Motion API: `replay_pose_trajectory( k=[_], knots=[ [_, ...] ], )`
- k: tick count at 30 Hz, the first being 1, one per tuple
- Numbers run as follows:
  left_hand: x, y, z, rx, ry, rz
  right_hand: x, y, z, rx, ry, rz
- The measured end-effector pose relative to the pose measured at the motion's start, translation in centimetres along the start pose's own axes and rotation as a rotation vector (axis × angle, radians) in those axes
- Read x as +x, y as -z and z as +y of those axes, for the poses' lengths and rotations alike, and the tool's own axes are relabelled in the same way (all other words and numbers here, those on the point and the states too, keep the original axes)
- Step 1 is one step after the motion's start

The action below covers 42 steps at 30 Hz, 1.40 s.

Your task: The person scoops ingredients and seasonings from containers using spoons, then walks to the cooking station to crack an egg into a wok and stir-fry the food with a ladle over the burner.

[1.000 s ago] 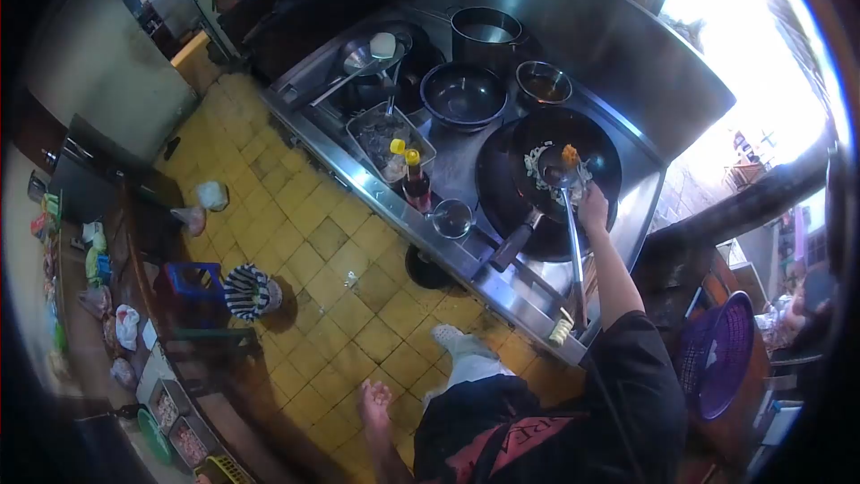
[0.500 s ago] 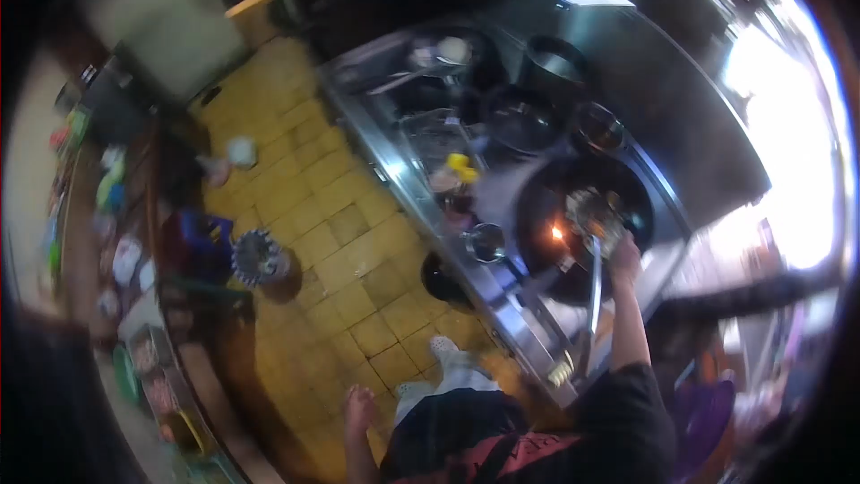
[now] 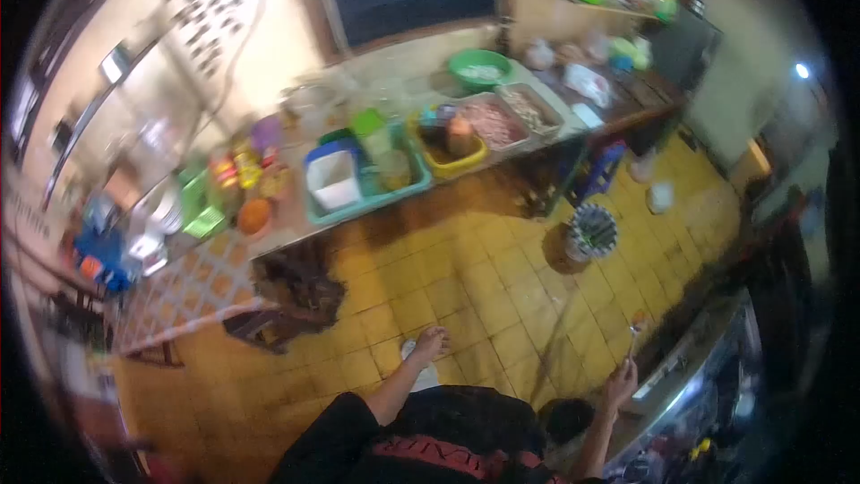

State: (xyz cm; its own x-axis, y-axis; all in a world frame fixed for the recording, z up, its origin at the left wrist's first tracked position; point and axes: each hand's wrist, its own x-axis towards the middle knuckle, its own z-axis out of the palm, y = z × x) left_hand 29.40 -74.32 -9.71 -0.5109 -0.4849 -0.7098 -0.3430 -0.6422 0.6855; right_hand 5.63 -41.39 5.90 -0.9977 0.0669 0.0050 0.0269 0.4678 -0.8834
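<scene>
My right hand [image 3: 621, 383] is closed around the handle of a small spoon [image 3: 636, 328], held up over the floor beside the stove counter. Something reddish lies in the spoon's bowl, too blurred to name. In front of my body, my left hand [image 3: 433, 343] hangs over the floor with its fingers loosely bent and apart, holding nothing.
Ahead stands a long table with a teal tub [image 3: 315, 215], a yellow basin [image 3: 448, 168], trays of pinkish food [image 3: 491, 119] and a green bowl [image 3: 480, 63]. A grey ridged-rim bucket [image 3: 593, 231] stands on the tiles. The stove counter [image 3: 672, 412] is at right.
My view has swung from the stove and wok to the table. My right hand has left the wok and is now over the floor, holding the spoon. My left hand stays near my body.
</scene>
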Motion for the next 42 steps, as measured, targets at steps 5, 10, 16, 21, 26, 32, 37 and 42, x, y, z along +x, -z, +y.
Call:
replay_pose_trajectory(
  k=[5,10,16,21,26,32,37,42],
  knots=[
    [-2.1,12.1,3.3,-0.364,-0.099,0.306,-3.5,-26.3,-9.2,0.046,0.478,-0.663],
    [-7.1,23.9,3.8,-0.611,-0.112,0.630,-15.1,-41.3,-24.6,0.092,0.825,-1.028],
    [-11.1,30.9,-2.8,-0.774,-0.145,0.888,-27.9,-56.8,-31.8,0.185,1.227,-1.226],
    [-11.9,29.8,-2.7,-1.079,-0.157,1.077,-36.7,-67.3,-31.8,0.162,1.157,-1.595],
    [-10.2,31.0,2.1,-1.083,-0.200,1.041,-40.5,-70.8,-32.2,-0.292,1.502,-1.738],
    [-1.8,34.1,12.3,-0.914,-0.246,0.833,-30.7,-68.6,-36.1,0.309,1.752,-1.259],
    [-0.5,33.7,23.4,-0.960,-0.337,0.818,-17.7,-64.9,-41.0,-0.329,1.628,-1.437],
    [-0.4,35.3,25.0,-0.819,-0.315,0.834,-16.3,-63.1,-38.6,-1.083,2.130,-1.201]
  ],
)
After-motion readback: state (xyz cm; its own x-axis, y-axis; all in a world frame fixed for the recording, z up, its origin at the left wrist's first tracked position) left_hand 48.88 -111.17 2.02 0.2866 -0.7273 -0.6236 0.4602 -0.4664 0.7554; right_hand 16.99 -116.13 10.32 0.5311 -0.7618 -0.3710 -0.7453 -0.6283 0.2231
